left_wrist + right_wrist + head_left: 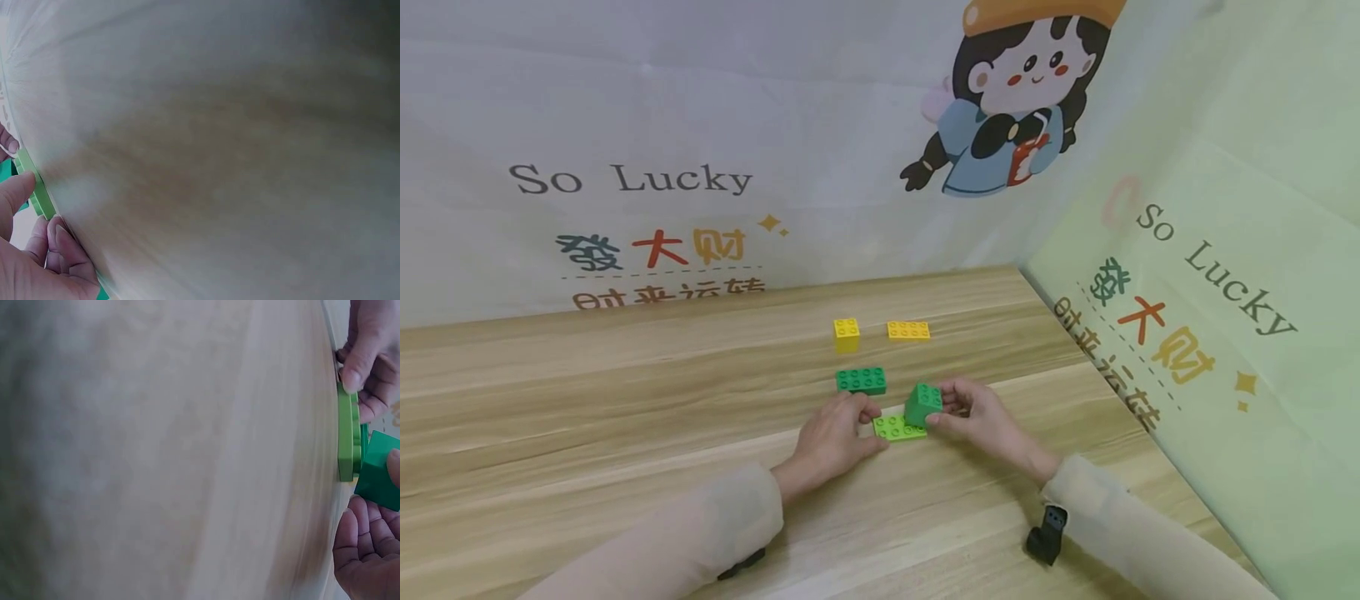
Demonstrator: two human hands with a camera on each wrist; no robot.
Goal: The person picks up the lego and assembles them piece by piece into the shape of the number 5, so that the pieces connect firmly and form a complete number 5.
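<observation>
Apparently, the step in hand is seating a green block [922, 406] on a flat lime-green plate [889, 429] that lies on the wood-grain table [587, 425]. The right hand [977, 417] pinches the block between thumb and fingers, tilted over the plate's right end; whether the studs meet is unclear. The left hand's [831, 437] grip is closed on the plate's left end. The next move likely calls for levelling the block, lining it up and pressing down. The block is tall and smooth-sided, with four round studs on top; the plate is low, its studs in two rows.
</observation>
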